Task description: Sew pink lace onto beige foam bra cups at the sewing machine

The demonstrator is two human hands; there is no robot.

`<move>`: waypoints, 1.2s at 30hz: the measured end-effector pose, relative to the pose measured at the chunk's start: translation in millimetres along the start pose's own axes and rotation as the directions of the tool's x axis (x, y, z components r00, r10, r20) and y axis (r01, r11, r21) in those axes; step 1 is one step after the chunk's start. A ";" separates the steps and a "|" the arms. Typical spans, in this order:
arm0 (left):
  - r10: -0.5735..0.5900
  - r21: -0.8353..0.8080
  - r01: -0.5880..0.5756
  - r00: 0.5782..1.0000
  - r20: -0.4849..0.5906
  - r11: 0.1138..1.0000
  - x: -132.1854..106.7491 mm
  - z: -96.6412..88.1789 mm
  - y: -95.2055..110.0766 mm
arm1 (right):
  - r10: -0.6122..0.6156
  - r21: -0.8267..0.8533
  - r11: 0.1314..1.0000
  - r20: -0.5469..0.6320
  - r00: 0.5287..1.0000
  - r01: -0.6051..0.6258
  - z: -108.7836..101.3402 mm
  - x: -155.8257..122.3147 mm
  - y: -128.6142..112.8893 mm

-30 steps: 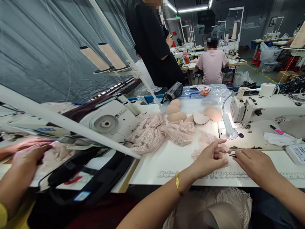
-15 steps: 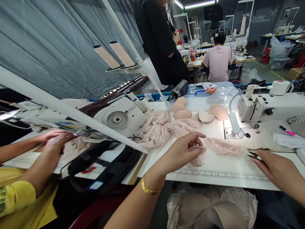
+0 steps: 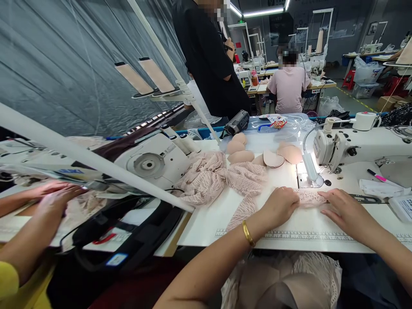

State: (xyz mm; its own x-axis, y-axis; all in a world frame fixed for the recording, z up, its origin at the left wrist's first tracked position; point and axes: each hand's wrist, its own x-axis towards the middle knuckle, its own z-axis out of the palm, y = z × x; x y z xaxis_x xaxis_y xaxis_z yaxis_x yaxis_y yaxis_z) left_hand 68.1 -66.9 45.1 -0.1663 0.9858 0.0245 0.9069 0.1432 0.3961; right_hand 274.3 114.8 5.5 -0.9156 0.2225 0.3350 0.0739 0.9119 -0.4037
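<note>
Pale-pink lace strip [image 3: 310, 198] behind white tabletop's [image 3: 199, 231] front edge.
Likely limp, best end-gripped: left hand [image 3: 281, 207] clamps it; right hand [image 3: 347, 212], fingers apart.

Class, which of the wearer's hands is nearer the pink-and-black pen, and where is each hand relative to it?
Right. The right hand is below and left of the pen in the picture; the left hand is farther left.
</note>
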 end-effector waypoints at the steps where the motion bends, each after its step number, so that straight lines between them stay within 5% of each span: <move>1: -0.003 -0.063 0.001 0.999 -0.032 0.998 2.7 -5.0 -0.6 | 0.042 0.061 0.997 0.000 0.999 -0.042 4.9 3.5 -2.8; 5: -0.069 -0.403 -0.005 0.984 -0.167 0.915 -3.4 -38.1 -2.2 | 0.268 0.408 0.873 0.058 0.962 -0.268 12.3 17.2 -11.6; 7: -0.132 -0.600 0.045 0.986 -0.101 0.798 -9.5 -49.1 -1.7 | 0.367 0.661 0.656 0.143 0.919 -0.364 10.6 24.3 -19.0; 10: -0.205 -0.856 0.155 0.977 0.058 0.492 -14.7 -48.2 -1.7 | 0.450 0.880 0.217 0.294 0.843 -0.422 8.1 33.6 -32.4; 12: -0.204 -0.920 0.248 0.960 0.191 0.304 -14.8 -37.9 -2.3 | 0.482 0.907 0.073 0.332 0.811 -0.414 9.3 38.0 -40.1; 15: -0.168 -0.918 0.362 0.927 0.336 0.160 -11.0 -16.6 -1.1 | 0.470 0.903 0.037 0.362 0.805 -0.429 14.5 40.4 -46.5; 17: -0.224 -0.946 0.311 0.932 0.286 0.089 -7.6 -4.3 1.4 | 0.410 0.887 0.045 0.403 0.818 -0.460 18.1 38.5 -46.5; 20: -0.374 -0.992 0.126 0.918 0.128 -0.028 -4.7 6.6 6.1 | 0.350 0.851 0.187 0.409 0.843 -0.490 22.1 32.1 -41.2; 24: -0.449 -0.993 0.036 0.889 0.085 -0.115 -10.0 14.1 11.2 | 0.451 0.792 0.380 0.292 0.843 -0.478 25.7 28.1 -32.0; 26: -0.458 -0.994 0.046 0.885 0.087 -0.100 -15.6 16.4 11.5 | 0.488 0.775 0.436 0.224 0.843 -0.458 26.8 30.0 -29.7; 28: -0.414 -0.993 0.117 0.904 0.102 0.011 -20.6 13.5 7.2 | 0.499 0.766 0.476 0.170 0.850 -0.433 28.2 32.7 -28.6; 30: -0.329 -0.935 0.209 0.938 0.109 0.286 -22.0 1.4 -4.3 | 0.497 0.768 0.482 0.157 0.854 -0.421 30.6 34.3 -27.3; 32: -0.316 -0.706 0.261 0.947 0.056 0.658 -17.3 -20.7 -24.4 | 0.490 0.770 0.475 0.171 0.855 -0.426 33.8 34.0 -25.3; 34: -0.414 -0.308 0.355 0.897 -0.154 0.883 -6.4 -48.3 -52.0 | 0.483 0.765 0.478 0.181 0.857 -0.431 36.3 32.8 -23.5; 36: -0.498 -0.176 0.466 0.817 -0.291 0.867 8.3 -74.1 -83.2 | 0.476 0.755 0.494 0.181 0.861 -0.432 36.8 31.6 -22.8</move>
State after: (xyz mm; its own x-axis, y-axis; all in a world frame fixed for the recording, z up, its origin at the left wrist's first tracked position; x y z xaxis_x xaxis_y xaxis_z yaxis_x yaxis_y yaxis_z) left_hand -37.4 -77.2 80.4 -0.6999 0.7085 0.0900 0.6411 0.5677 0.5165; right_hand 229.1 88.4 -6.0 -0.8245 0.5629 -0.0581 0.1337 0.0939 -0.9866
